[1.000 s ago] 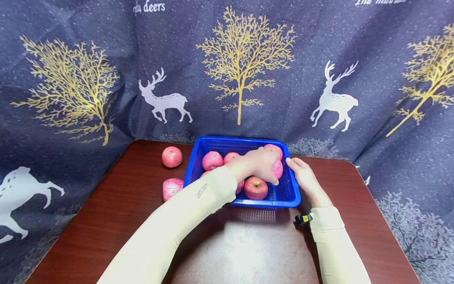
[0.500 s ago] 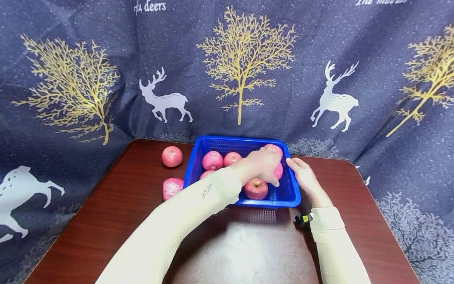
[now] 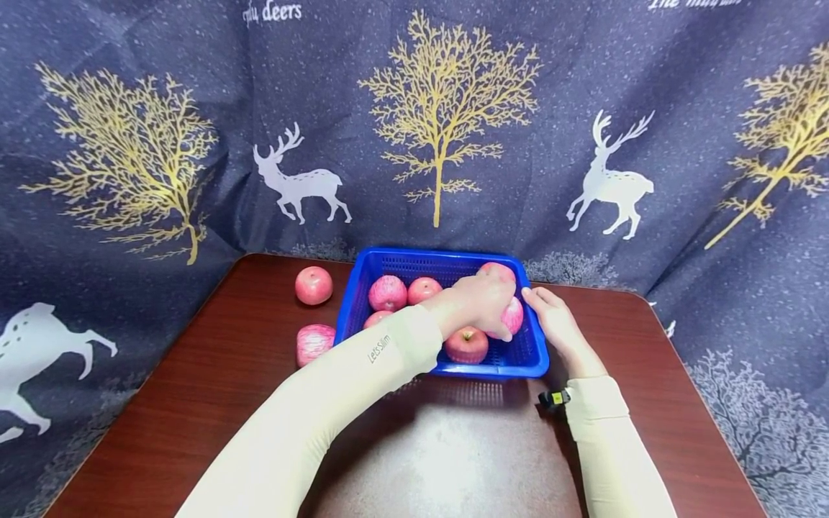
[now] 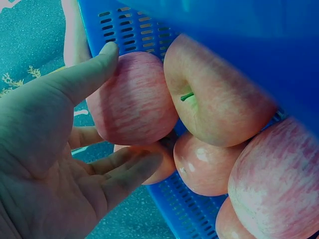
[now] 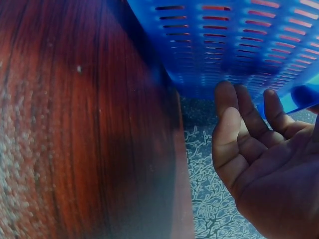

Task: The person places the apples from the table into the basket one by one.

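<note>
A blue slotted plastic basket [image 3: 505, 373] with several red apples stands on the table. My left hand [image 3: 479, 296] reaches over its right half. In the left wrist view, my thumb lies against a striped apple [image 4: 134, 99] and one finger passes behind it, while the other fingers are beside a lower apple [image 4: 162, 167] at the basket wall. A greenish-stemmed apple [image 4: 219, 99] sits alongside. My right hand [image 3: 560, 324] is at the basket's right side, with fingertips against the outer wall and rim; the right wrist view shows its fingers [image 5: 251, 117] loosely bent and close to the slots.
Two apples are outside the basket on the left: one farther back [image 3: 314, 285], one against the basket's left side [image 3: 314, 344]. The brown wooden table [image 3: 194, 403] meets a dark curtain [image 3: 440, 144] printed with deer and trees.
The striped apple at my left hand has shifted slightly toward the front and shows more below the fingers. My left forearm has moved a little to the right. The right hand stays put.
</note>
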Tool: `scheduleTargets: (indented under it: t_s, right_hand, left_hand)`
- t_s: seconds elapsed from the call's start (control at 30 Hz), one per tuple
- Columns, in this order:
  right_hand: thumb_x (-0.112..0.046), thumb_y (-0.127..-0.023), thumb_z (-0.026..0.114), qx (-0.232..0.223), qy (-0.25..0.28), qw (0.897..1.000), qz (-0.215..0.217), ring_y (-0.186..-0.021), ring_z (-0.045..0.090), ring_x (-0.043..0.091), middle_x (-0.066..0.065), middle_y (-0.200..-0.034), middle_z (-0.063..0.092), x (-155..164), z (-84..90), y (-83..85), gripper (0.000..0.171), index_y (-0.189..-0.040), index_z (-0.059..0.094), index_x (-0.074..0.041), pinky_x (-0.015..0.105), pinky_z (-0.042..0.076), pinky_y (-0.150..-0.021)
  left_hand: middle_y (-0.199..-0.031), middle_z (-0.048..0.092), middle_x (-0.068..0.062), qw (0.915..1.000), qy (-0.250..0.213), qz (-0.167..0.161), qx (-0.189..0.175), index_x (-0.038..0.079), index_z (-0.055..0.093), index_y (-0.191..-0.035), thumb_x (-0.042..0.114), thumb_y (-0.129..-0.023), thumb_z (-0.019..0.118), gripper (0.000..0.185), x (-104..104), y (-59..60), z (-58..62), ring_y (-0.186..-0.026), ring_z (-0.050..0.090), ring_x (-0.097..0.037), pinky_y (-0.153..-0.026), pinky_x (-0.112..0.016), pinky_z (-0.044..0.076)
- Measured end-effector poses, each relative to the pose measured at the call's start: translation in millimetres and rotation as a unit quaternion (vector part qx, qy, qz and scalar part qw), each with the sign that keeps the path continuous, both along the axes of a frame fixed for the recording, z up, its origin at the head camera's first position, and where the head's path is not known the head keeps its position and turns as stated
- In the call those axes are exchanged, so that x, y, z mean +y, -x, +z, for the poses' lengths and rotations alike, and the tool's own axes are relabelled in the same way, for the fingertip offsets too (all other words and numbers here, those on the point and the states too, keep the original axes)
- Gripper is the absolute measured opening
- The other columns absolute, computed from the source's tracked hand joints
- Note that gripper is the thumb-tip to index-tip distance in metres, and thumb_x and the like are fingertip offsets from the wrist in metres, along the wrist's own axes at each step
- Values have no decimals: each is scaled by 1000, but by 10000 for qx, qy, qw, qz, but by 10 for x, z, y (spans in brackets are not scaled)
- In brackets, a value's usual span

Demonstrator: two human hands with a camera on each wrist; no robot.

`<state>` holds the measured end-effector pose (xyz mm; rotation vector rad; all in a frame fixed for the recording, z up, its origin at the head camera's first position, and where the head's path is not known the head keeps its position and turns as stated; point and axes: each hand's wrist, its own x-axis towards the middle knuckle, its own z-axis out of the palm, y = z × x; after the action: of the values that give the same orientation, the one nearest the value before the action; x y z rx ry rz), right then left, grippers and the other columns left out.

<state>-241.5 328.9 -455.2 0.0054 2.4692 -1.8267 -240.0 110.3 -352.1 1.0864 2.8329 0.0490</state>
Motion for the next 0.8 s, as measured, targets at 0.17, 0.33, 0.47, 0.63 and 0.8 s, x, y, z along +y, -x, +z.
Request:
scheduleTargets:
  t_s: [0.17,0.33,0.47,0.63,0.8]
  right_hand:
    - [-45,-117,53,-14,34,10000,23,-77,73,13,-3,-87,71,-2,-8,20,41,-116,63,-6,31,62,-69]
    - [-46,-116,54,-42,84,10000,14,-77,73,13,-3,-87,71,-12,9,10,41,-116,63,-7,31,62,-69]
    - [-48,-116,55,-34,91,10000,15,-77,73,13,-4,-87,71,-26,34,-11,42,-117,63,-7,31,62,-69]
    - [-49,-116,55,-55,141,9999,72,-76,73,14,-2,-87,71,-48,47,-32,42,-115,61,-7,33,62,-68]
    - [-51,-115,54,-74,48,9999,55,-79,74,15,-1,-90,72,-51,51,-39,45,-118,62,-7,33,63,-70]
  left_hand:
    - [-149,53,-16,10000,-2,-69,-29,12,61,-145,58,-90,88,77,-22,21,-6,-137,56,-29,-100,-48,60]
    - [-149,57,-12,9996,-198,-24,-207,14,61,-142,58,-91,87,73,-59,24,18,-138,57,-30,-103,-51,57]
    - [-148,62,-10,9987,-388,46,-323,16,64,-139,57,-91,87,67,-113,16,56,-135,60,-32,-104,-51,56]
    - [-149,57,-14,9976,-522,92,-444,17,63,-144,57,-91,85,71,-194,25,77,-129,63,-33,-99,-50,57]
    - [-143,57,-15,9967,-595,39,-559,17,61,-149,60,-91,85,76,-267,36,84,-126,63,-33,-97,-51,57]
